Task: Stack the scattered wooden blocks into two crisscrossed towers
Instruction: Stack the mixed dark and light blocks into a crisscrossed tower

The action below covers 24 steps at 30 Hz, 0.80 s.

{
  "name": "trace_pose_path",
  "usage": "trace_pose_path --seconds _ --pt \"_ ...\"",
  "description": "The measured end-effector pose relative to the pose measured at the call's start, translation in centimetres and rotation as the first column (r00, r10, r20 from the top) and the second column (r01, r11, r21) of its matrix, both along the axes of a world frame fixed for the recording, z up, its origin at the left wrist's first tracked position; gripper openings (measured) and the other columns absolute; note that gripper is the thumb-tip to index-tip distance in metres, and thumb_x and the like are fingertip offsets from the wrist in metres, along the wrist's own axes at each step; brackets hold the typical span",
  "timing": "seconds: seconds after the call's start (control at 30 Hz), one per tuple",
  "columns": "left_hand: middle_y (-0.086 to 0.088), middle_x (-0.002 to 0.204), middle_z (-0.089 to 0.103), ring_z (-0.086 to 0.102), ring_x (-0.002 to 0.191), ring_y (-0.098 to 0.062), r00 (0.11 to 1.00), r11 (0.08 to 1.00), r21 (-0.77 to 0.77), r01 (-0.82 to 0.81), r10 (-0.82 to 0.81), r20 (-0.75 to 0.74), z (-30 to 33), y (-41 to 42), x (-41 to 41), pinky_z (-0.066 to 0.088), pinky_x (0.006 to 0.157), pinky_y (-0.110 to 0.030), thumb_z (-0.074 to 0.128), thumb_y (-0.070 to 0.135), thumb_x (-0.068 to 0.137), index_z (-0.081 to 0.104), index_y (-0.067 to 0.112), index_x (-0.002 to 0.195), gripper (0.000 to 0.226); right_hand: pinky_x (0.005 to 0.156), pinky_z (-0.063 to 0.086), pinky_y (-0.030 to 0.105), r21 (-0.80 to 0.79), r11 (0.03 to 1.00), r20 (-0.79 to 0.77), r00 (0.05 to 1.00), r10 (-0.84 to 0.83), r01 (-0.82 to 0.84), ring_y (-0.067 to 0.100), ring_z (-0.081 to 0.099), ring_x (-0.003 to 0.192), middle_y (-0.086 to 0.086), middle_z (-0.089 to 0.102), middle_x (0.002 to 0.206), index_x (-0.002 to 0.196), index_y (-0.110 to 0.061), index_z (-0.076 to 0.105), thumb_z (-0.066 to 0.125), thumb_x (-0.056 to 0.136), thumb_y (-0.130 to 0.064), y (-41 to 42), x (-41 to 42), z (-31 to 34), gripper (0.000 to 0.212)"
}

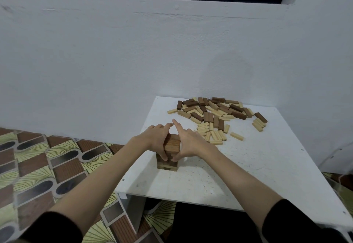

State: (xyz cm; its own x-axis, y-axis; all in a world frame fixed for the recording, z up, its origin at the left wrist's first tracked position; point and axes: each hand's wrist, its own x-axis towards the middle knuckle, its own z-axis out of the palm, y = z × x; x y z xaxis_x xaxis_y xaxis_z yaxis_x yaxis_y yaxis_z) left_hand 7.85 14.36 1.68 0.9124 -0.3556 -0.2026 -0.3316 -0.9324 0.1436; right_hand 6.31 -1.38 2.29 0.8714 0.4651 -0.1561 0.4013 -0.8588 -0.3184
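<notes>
A short tower of crisscrossed dark and light wooden blocks stands near the left edge of the white table. My left hand presses its left side and my right hand presses its right side. The fingers of both lie straight along the tower's walls, with the thumbs on its near face. A scattered pile of dark and light blocks lies at the far side of the table, beyond my right hand.
A white wall rises directly behind the table. A patterned floor mat lies to the left, below the table's left edge. A few loose light blocks lie apart from the pile.
</notes>
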Motion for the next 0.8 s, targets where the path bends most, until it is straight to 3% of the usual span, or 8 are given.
trace_pose_path --seconds 0.37,0.67,0.8 --pt "-0.003 0.137 0.044 0.031 0.132 -0.024 0.999 1.0 0.014 -0.017 0.017 -0.04 0.3 1.2 0.1 0.025 0.111 -0.037 0.088 0.047 0.047 0.003 0.018 0.148 0.135 0.094 0.037 0.041 0.003 1.0 -0.017 1.0 0.002 -0.002 0.028 0.043 0.119 0.008 0.053 0.13 0.15 -0.024 -0.013 0.086 0.06 -0.043 -0.4 0.1 0.7 0.135" --pt "-0.004 0.135 0.045 0.035 0.13 -0.025 0.997 0.999 0.011 -0.053 0.053 -0.056 0.3 1.3 -0.1 0.027 0.109 -0.037 0.088 0.042 0.051 0.002 0.018 0.148 0.131 0.09 0.038 0.039 -0.003 1.0 -0.029 0.999 -0.013 0.013 0.028 0.044 0.117 0.01 0.054 0.125 0.15 -0.025 -0.013 0.086 0.063 -0.038 -0.1 -0.3 0.9 0.132" --pt "-0.003 0.146 0.035 0.023 0.139 -0.022 0.995 0.997 -0.036 -0.063 0.06 -0.077 1.2 1.3 -0.5 0.02 0.113 -0.038 0.088 0.044 0.053 -0.004 0.015 0.149 0.136 0.095 0.044 0.042 0.056 0.995 -0.143 0.987 -0.069 0.078 0.03 0.044 0.121 0.013 0.045 0.136 0.148 -0.028 -0.019 0.09 0.057 -0.038 -0.3 -0.2 1.8 0.142"
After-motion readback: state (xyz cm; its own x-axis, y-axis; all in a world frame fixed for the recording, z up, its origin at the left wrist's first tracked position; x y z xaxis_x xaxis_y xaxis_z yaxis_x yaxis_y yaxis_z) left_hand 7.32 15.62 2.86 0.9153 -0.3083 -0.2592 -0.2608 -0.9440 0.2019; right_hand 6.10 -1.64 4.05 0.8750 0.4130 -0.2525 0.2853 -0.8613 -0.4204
